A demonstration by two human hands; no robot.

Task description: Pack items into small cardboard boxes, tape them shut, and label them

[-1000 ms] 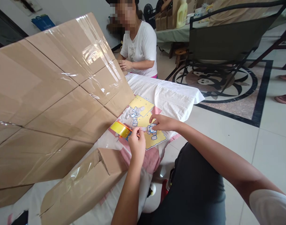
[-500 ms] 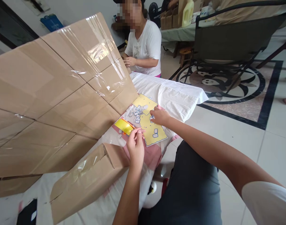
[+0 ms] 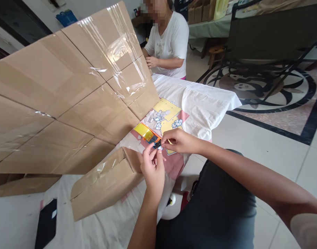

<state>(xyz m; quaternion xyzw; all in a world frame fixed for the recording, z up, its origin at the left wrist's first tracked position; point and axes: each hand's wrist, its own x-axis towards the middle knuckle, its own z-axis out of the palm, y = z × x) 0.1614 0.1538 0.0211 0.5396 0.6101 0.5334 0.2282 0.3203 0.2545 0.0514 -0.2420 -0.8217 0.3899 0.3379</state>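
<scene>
I have left hand [image 3: 153,166] and right hand [image 3: 177,140] at apparent fingerwork beside the yellow-and-orange strip [image 3: 143,131] — both part-closed, contents not determinable — next move likely requiring steadiness.

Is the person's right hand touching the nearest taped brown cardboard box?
Apart: the head view plainly shows the left hand between the right hand and box.

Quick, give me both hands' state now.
Left hand: curled at a small pale piece; whether gripping, cannot be told.
Right hand: fingers bent in beside that piece; hold cannot be told.
</scene>
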